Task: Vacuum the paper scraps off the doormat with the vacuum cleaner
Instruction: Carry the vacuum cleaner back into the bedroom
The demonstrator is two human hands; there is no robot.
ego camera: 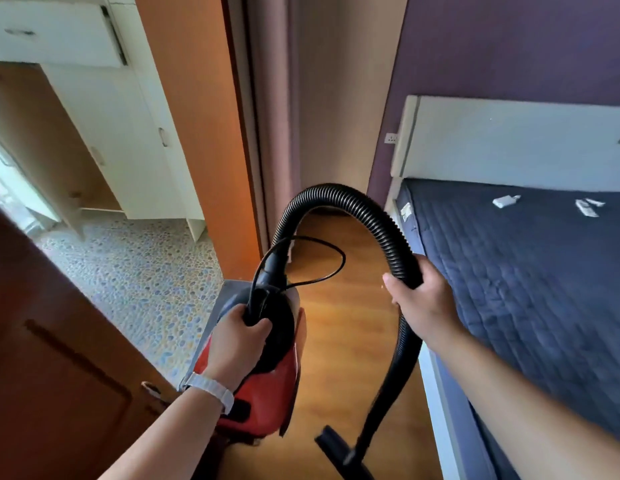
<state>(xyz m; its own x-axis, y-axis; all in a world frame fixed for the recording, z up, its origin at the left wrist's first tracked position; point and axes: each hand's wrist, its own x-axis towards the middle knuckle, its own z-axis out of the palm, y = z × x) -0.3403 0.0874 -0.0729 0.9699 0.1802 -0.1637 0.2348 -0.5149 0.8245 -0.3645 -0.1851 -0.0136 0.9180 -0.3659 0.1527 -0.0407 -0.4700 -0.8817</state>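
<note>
Bare forearms, no sleeves, white watch band (211, 389) on L wrist

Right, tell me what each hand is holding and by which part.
The left hand grips the red vacuum by the black handle on top. The right hand holds the black hose, fingers wrapped round it partway along.

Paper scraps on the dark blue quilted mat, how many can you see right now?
3, as far as shows: one paper scrap near the mat's far edge, and two to its right lying close together. The frame cuts the mat off, so more may be hidden.
</note>
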